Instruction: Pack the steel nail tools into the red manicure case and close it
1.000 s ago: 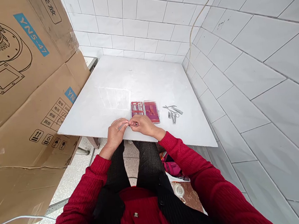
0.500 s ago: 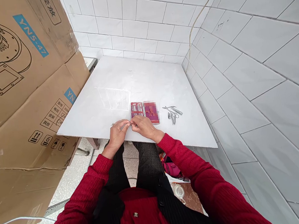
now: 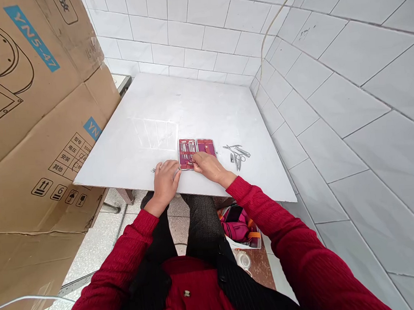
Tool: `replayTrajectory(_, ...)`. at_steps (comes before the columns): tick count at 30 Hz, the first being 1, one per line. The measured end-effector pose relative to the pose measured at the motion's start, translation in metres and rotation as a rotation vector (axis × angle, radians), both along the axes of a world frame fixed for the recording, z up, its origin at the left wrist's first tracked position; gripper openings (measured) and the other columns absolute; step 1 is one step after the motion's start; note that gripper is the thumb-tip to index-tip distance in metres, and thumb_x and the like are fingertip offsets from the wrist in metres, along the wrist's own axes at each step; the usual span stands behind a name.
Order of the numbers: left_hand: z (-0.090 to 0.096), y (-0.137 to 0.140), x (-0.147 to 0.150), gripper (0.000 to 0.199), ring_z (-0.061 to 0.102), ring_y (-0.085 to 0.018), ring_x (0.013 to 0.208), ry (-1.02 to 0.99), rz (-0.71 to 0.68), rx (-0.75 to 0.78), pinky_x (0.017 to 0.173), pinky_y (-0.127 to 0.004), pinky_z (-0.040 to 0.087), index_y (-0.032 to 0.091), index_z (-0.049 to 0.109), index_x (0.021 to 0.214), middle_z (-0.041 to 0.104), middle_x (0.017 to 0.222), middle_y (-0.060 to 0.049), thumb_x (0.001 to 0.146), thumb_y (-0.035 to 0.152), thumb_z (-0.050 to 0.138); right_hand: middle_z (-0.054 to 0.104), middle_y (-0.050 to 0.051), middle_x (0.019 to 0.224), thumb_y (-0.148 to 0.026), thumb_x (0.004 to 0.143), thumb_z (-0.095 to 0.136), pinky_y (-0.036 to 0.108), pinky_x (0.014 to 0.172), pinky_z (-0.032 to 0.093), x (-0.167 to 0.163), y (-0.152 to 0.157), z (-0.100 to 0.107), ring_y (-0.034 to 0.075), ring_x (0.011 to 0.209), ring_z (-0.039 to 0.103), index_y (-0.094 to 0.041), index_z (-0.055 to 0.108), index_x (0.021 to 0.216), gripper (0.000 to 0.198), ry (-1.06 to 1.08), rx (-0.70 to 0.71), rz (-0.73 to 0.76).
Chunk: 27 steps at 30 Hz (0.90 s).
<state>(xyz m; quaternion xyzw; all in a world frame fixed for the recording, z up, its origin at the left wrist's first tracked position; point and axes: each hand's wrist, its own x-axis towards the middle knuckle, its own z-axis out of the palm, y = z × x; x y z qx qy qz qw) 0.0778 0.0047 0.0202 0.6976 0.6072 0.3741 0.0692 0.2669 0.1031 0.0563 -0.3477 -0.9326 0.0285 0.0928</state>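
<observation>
Right hand (image 3: 210,166) has shifted off the left hand (image 3: 165,181) and over to the open red manicure case (image 3: 203,143) on the white tabletop (image 3: 104,168). Head cam: left thumb and fingers apart by its near-left corner; right fingers bunched, can't tell on what. Loose metal nail tools (image 3: 238,163) lie to the right.

Passage open over tabletop (image 3: 203,107) beyond red case (image 3: 208,144); metal tools (image 3: 243,151) obstruct right, cardboard box (image 3: 59,97) left.
</observation>
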Motion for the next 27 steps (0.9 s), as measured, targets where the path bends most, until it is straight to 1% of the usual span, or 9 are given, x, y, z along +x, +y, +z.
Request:
replayTrajectory(4, -0.002, -0.005, 0.001, 0.033, 0.055, -0.030, 0.137, 0.159, -0.053, -0.020, 0.126, -0.059, 0.027, 0.021, 0.071, 0.124, 0.071, 0.136, -0.011, 0.104, 0.026, 0.045, 0.069, 0.019, 0.110, -0.008, 0.099, 0.050, 0.034, 0.081, 0.047, 0.000, 0.002, 0.016, 0.028, 0.103, 0.062, -0.009, 0.065, 0.108, 0.018, -0.268, 0.010, -0.015)
replayTrajectory(9, -0.008, -0.004, 0.004, 0.036, 0.054, -0.033, 0.138, 0.216, -0.069, -0.033, 0.126, -0.061, 0.026, 0.020, 0.070, 0.129, 0.069, 0.139, -0.010, 0.104, 0.026, 0.045, 0.068, 0.022, 0.117, -0.011, 0.102, 0.048, 0.036, 0.085, 0.048, -0.009, 0.001, 0.031, 0.031, 0.112, 0.061, -0.006, 0.064, 0.118, 0.023, -0.413, 0.043, 0.039)
replayTrajectory(15, -0.014, -0.005, 0.002, 0.038, 0.055, -0.032, 0.137, 0.221, -0.067, -0.021, 0.125, -0.062, 0.027, 0.021, 0.068, 0.133, 0.069, 0.141, -0.009, 0.105, 0.026, 0.042, 0.067, 0.022, 0.116, -0.013, 0.105, 0.046, 0.036, 0.086, 0.049, -0.010, -0.002, 0.035, 0.030, 0.112, 0.062, -0.006, 0.064, 0.119, 0.024, -0.488, 0.073, 0.142)
replayTrajectory(22, -0.015, -0.007, 0.003, 0.039, 0.055, -0.032, 0.137, 0.235, -0.057, 0.002, 0.126, -0.062, 0.027, 0.021, 0.069, 0.133, 0.069, 0.141, -0.009, 0.106, 0.025, 0.041, 0.067, 0.021, 0.116, -0.013, 0.100, 0.056, 0.035, 0.085, 0.050, -0.010, -0.006, 0.035, 0.029, 0.113, 0.061, -0.007, 0.063, 0.119, 0.021, -0.506, 0.073, 0.158)
replayTrajectory(27, -0.016, -0.007, 0.003, 0.039, 0.056, -0.032, 0.136, 0.255, -0.051, 0.010, 0.126, -0.062, 0.028, 0.021, 0.069, 0.132, 0.069, 0.141, -0.009, 0.106, 0.024, 0.040, 0.067, 0.020, 0.114, -0.010, 0.104, 0.046, 0.034, 0.082, 0.049, -0.014, -0.007, 0.034, 0.028, 0.111, 0.061, -0.007, 0.064, 0.117, 0.022, -0.491, 0.088, 0.162)
